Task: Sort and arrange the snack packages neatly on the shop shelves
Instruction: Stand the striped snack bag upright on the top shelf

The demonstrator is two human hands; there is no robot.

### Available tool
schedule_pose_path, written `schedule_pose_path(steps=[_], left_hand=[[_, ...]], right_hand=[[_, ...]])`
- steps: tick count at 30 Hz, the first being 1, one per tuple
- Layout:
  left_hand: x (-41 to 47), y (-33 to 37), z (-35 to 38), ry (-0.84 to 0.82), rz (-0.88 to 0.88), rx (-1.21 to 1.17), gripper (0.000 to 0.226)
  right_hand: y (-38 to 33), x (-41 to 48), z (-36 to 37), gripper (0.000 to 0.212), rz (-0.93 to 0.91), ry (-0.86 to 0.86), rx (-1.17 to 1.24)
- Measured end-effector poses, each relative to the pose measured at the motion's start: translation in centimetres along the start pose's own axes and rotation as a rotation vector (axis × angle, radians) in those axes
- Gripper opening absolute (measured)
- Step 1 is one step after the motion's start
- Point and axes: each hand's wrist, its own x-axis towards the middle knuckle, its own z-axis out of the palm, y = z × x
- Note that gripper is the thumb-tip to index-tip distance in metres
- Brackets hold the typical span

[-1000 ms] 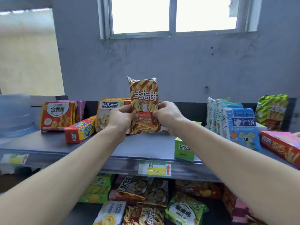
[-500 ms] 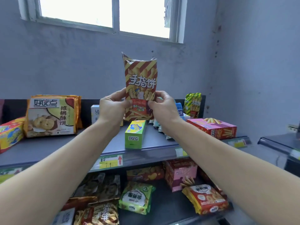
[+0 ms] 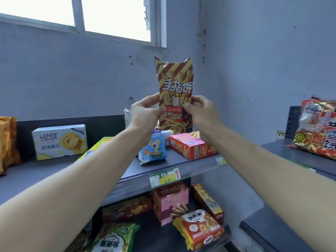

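I am holding the striped biscuit bag up in front of me, its long axis upright and its printed face toward me. My left hand is pinching its left edge and my right hand its right edge, thumbs on the front and fingers curled behind, both on the lower half. Both hands are equally near, so either one could be setting it down.

The bag is hanging above the far right end of the upper shelf, clear of my fingers upward. Its bottom edge is coming close over the packs there, though I cannot tell whether it is touching them.

Directly below it, the shelf is carrying a pink-and-red stick box lying flat and a blue mouse bag just to its left. A white cookie box is standing well apart on the far left.

The lower shelf is holding a pink box, a red ring-biscuit bag and a green bag.

I am judging that the next move is a straight lowering, bottom edge first. The space behind the stick box is looking tight.
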Motion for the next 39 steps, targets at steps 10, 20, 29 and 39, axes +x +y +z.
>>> schedule_pose_path(steps=[10, 20, 29, 39], left_hand=[[11.3, -8.4, 7.4, 0.067, -0.130, 0.091, 0.029], [17.3, -13.6, 7.5, 0.224, -0.277, 0.300, 0.028], [18.7, -17.0, 6.8, 0.291, -0.486, 0.515, 0.029], [18.5, -17.2, 7.5, 0.294, -0.512, 0.562, 0.022]], right_hand=[[6.4, 13.7, -9.0, 0.015, 0.094, -0.059, -0.124], [15.1, 22.3, -9.1, 0.016, 0.250, -0.197, -0.097], [19.7, 23.7, -9.0, 0.015, 0.307, -0.301, -0.318], [20.1, 23.3, -9.5, 0.017, 0.341, -0.347, -0.348]])
